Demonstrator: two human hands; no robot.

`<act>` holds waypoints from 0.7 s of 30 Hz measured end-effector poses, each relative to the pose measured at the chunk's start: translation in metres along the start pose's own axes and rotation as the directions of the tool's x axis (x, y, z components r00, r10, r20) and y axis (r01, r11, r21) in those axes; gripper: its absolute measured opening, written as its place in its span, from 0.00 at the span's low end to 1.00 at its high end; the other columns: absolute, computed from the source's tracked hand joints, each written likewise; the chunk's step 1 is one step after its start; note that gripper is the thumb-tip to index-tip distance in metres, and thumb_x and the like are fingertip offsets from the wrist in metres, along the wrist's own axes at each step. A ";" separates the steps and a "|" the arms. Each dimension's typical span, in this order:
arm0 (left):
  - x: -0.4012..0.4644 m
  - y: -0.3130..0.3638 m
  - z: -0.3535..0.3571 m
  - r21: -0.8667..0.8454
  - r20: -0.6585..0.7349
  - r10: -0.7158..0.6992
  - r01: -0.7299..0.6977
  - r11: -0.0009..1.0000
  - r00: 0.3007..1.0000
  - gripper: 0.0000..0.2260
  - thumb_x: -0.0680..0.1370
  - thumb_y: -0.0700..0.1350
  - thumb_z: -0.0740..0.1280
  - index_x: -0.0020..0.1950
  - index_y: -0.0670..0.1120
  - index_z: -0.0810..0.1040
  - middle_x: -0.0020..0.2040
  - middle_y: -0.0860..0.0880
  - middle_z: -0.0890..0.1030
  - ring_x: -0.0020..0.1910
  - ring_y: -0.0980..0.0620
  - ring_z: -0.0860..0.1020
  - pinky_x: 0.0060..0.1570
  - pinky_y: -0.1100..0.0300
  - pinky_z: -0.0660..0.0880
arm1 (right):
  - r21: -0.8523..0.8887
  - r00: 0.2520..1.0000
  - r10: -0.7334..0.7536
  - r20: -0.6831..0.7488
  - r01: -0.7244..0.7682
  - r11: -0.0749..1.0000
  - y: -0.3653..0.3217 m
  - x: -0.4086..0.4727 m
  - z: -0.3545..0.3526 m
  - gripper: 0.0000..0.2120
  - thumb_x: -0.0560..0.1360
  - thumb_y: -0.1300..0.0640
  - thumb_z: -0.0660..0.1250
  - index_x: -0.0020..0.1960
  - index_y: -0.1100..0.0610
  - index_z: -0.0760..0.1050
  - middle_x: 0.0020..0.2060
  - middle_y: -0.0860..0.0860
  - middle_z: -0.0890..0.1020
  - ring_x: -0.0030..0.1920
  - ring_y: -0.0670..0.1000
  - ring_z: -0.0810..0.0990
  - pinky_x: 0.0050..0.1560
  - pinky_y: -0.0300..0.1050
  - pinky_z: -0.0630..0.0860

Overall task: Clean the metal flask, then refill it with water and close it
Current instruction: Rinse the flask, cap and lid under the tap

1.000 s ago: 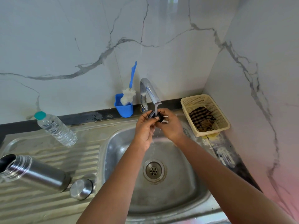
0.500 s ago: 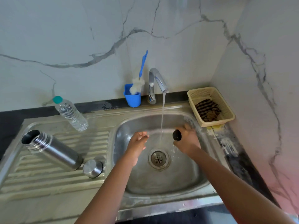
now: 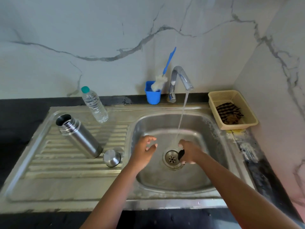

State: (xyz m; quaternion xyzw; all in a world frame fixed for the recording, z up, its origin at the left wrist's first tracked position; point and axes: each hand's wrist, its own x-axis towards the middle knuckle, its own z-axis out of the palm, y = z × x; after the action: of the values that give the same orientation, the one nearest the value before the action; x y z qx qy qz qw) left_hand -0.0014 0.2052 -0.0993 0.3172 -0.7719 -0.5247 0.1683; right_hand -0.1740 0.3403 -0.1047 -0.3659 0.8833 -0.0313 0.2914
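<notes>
Right hand [image 3: 189, 152] grips a small black stopper [image 3: 181, 154] — mostly hidden — left hand [image 3: 145, 150] loosely spread.

no text, label, brand, number or sign can be read anywhere in the view; the clear plastic water bottle with the teal cap [image 3: 94, 104] shows no legible label.

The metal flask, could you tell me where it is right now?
In the head view the metal flask stands uncapped on the ribbed drainboard, left of the basin, between the plastic water bottle and its steel cap.
</notes>
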 end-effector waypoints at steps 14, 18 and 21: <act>-0.035 -0.021 -0.107 0.250 -0.281 0.147 -0.076 0.965 0.948 0.09 0.77 0.35 0.69 0.56 0.43 0.80 0.53 0.47 0.80 0.45 0.60 0.78 0.46 0.78 0.68 | 0.195 0.850 -0.462 -0.254 0.513 0.836 -0.199 0.050 -0.005 0.23 0.69 0.64 0.72 0.63 0.55 0.73 0.58 0.55 0.75 0.58 0.57 0.74 0.58 0.51 0.75; -0.046 -0.038 -0.119 0.207 -0.323 0.096 -0.029 0.978 0.941 0.09 0.78 0.36 0.69 0.56 0.45 0.80 0.53 0.50 0.80 0.53 0.61 0.78 0.54 0.65 0.74 | 0.118 0.811 -0.535 -0.237 0.570 0.813 -0.229 0.063 0.015 0.26 0.70 0.68 0.70 0.66 0.56 0.72 0.60 0.56 0.72 0.61 0.59 0.72 0.58 0.52 0.74; -0.051 -0.049 -0.124 0.253 -0.319 0.081 0.003 0.967 0.944 0.08 0.78 0.38 0.69 0.56 0.46 0.80 0.53 0.53 0.79 0.55 0.55 0.77 0.52 0.66 0.72 | 0.090 0.795 -0.557 -0.239 0.589 0.803 -0.234 0.070 0.026 0.26 0.70 0.67 0.71 0.67 0.56 0.72 0.62 0.55 0.72 0.62 0.59 0.71 0.59 0.53 0.74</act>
State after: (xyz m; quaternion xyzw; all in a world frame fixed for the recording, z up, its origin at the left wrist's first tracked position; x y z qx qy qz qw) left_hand 0.1254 0.1392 -0.0920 0.4029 -0.7994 -0.3600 0.2627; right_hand -0.0523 0.1266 -0.0975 -0.5870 0.7498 -0.2257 0.2058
